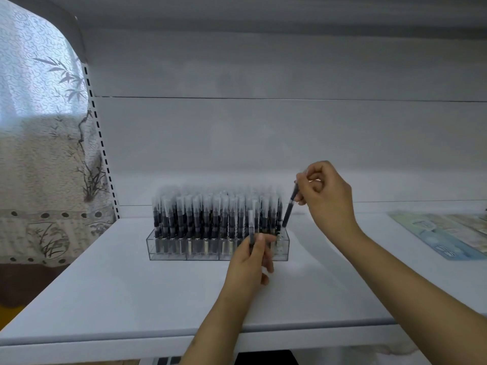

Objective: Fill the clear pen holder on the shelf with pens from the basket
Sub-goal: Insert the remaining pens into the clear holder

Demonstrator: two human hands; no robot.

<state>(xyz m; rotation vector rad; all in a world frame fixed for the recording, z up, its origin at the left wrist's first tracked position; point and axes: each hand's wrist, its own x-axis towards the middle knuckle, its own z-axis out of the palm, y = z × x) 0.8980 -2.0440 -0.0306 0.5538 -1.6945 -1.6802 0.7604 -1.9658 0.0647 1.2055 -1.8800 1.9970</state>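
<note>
The right hand (325, 198) is pinching a black pen (289, 208) over the clear pen holder (168, 250)'s right end; the left hand (250, 262) is gripping another pen (251, 226) upright.

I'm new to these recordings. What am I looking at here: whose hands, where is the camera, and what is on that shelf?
No machine here: a person's two bare hands, filmed by a camera worn on their head, looking forward and down. On the white shelf stands a clear pen holder, nearly full of dark pens with pale caps. The right hand lowers a pen into the holder's right end. The left hand holds another pen upright in front of it. A printed sheet lies to the right.
</note>
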